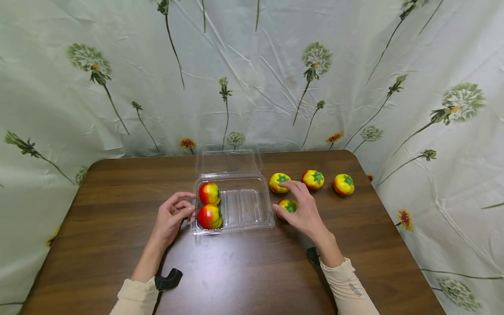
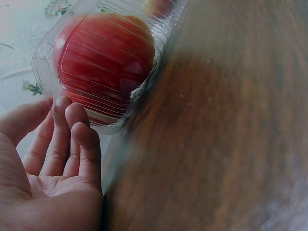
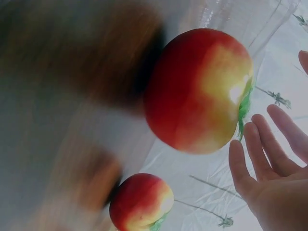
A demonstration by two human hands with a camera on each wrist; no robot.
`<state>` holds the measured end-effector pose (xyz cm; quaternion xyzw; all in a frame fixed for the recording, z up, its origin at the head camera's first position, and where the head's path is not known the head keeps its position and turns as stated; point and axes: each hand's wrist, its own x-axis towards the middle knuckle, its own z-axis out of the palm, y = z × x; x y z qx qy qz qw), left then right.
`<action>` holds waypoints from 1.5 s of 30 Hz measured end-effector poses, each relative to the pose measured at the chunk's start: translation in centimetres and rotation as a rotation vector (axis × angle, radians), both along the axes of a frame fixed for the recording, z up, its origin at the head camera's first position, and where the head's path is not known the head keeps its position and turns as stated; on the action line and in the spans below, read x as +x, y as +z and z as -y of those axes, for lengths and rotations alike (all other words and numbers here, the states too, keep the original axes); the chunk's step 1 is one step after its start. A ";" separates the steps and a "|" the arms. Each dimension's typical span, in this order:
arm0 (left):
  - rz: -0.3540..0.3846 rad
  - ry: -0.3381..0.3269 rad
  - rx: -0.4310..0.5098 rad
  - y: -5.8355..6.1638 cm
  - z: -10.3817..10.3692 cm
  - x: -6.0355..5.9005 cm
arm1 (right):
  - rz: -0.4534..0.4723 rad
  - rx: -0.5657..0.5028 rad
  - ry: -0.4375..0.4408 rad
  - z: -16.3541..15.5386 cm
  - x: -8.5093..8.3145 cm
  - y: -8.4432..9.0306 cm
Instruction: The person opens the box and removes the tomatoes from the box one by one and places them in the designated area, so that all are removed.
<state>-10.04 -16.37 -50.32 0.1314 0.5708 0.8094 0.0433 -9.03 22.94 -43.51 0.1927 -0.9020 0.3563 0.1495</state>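
My left hand point(image 1: 172, 215) rested loose and empty beside the box point(image 1: 236, 221). My right hand point(image 1: 302, 211) arched open-fingered over 1 tomato point(image 1: 288, 205), not gripping.

Two tomatoes point(image 1: 209, 204) lie in the container's point(image 1: 246, 223) left end; four tomatoes point(image 1: 313, 179) lie right of it

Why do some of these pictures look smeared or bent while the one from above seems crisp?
Head view: sharp, but the wide lens bows the brown wooden table, with soft glare on it. Right wrist view: the left half is blurred, while the red-and-yellow toy tomato shows a bright highlight. Left wrist view: hazy and washed-out, and the table's far part is soft beyond the clear plastic clamshell box.
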 end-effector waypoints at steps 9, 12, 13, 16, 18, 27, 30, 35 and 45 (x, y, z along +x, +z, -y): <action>0.005 0.038 -0.010 0.1 1.2 0.6 | -0.037 -0.011 0.086 2.9 -1.5 0.4; -0.001 0.043 -0.009 0.2 1.4 0.7 | -0.038 -0.002 0.113 4.1 -1.8 0.5; -0.004 0.043 -0.007 0.1 1.4 0.7 | -0.038 -0.002 0.123 4.4 -1.8 0.6; -0.015 0.052 -0.007 0.1 1.5 0.6 | -0.029 0.001 0.153 5.5 -2.0 0.8; -0.017 0.061 -0.005 0.0 1.5 0.5 | -0.015 0.004 0.166 6.2 -2.1 0.9; -0.026 0.041 -0.017 -0.5 0.7 0.3 | 0.052 0.030 0.181 8.2 -1.3 0.7; -0.027 0.043 -0.012 -0.5 0.4 0.4 | 0.077 0.038 0.192 8.7 -1.2 0.7; -0.003 0.037 -0.032 -0.3 0.6 0.6 | 0.126 0.030 0.185 9.4 -1.0 0.6; -0.006 0.005 -0.104 -0.3 1.0 -0.4 | 0.113 0.018 0.189 10.8 -0.9 -0.4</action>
